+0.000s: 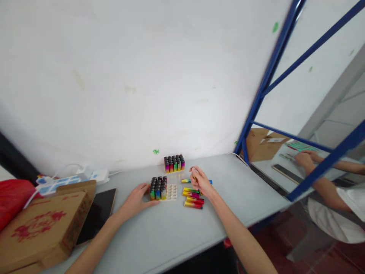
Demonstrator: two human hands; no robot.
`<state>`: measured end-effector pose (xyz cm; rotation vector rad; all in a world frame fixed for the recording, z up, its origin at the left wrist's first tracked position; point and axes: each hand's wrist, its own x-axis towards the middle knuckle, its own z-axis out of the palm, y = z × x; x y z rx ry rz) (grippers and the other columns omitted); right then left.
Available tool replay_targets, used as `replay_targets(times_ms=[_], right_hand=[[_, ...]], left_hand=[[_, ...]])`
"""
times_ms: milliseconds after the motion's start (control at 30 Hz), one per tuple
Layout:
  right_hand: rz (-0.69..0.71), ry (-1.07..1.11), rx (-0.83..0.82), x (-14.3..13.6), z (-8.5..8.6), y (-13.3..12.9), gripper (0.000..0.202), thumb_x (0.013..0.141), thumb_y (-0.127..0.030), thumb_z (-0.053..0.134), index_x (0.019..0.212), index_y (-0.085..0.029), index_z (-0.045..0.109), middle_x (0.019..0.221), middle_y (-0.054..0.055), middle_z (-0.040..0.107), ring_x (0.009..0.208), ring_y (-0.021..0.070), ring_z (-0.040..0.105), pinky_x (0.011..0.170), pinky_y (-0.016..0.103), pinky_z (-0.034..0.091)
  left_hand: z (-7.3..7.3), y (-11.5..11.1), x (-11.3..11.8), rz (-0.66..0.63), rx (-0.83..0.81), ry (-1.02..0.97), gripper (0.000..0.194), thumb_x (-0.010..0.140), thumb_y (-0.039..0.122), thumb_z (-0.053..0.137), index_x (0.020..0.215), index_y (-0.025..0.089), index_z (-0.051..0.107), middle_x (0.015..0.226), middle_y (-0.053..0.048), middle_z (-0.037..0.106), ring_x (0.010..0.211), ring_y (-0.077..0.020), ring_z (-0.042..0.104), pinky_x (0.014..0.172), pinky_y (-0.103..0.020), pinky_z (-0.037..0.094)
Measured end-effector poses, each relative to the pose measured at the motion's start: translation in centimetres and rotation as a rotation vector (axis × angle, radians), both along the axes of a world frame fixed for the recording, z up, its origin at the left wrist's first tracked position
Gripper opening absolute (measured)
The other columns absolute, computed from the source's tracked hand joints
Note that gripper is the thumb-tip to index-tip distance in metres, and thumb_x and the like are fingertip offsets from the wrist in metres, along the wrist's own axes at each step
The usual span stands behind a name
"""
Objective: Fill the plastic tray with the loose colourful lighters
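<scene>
Tray: white, flat on grey worktop; clock dirs below taken from it, 12 = toward wall. Round holes show on its 3 o'clock side.
Upright lighters: packed in tray's 9 o'clock part, blk tops up, bodies green, blue, yellow etc.
L hand: approx 9 o'clock, fingers at side of upright lighters, thumb at near edge, abt 7 o'clock; grip spread, not closed round anything.
R hand: 2 o'clock, over worktop, fingers curled; grip closed on a lighter.
Held lighter: mostly hid by fingers, just a bit showing.
Loose lighters: 3 to 4 o'clock, lying on sides near tray, yellow w/ red & magenta; exact no. can't tell.
Back block: 1 o'clock, more lighters standing in rows, blk tops, near wall.
Dark slab: 8 to 9 o'clock, flat, just beside cardboard box w/ red print.
Power strip: 9 o'clock, wht & blue, behind box.
Red bag: 9 o'clock, far edge of view.
Blue frame: 1 to 2 o'clock, metal bars.
Other person's hands: 2 to 3 o'clock, past frame, at a second worktop.
</scene>
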<state>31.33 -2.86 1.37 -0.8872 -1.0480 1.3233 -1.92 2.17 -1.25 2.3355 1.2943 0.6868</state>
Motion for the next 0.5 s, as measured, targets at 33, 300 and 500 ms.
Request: replay_targets(times_ms=[33,300,500], right_hand=[[0.009,-0.027,-0.005,-0.1,0.0,-0.1,0.057,0.08,-0.076,0.081,0.098,-0.026,0.06,0.057,-0.013,0.037,0.045,0.0071,0.019,0.039,0.019,0.02],[-0.166,-0.467,0.145,-0.6,-1.6,-0.1,0.065,0.085,-0.082,0.062,0.061,-0.026,0.039,0.054,-0.007,0.031,0.052,0.0112,0.026,0.049,0.027,0.021],[-0.321,-0.634,0.239,-0.9,-2.3,0.3,0.056,0.09,-0.069,0.054,0.057,-0.027,0.037,0.054,-0.004,0.036,0.056,0.0142,0.033,0.056,0.03,0.026]], left_hand=[[0.1,0.0,0.1,-0.02,-0.002,0.017,0.071,0.067,0.076,0.083,0.11,0.02,0.075,0.117,-0.015,0.077,0.111,-0.039,0.072,0.102,-0.049,0.059],[1.3,-0.5,0.4,-0.052,0.001,0.069,0.061,0.069,0.075,0.081,0.095,0.02,0.074,0.104,-0.011,0.076,0.099,-0.0352,0.072,0.091,-0.043,0.06],[1.5,-0.7,0.4,-0.066,0.004,0.075,0.062,0.07,0.074,0.081,0.1,0.02,0.074,0.105,-0.01,0.075,0.098,-0.0333,0.07,0.09,-0.041,0.059]])
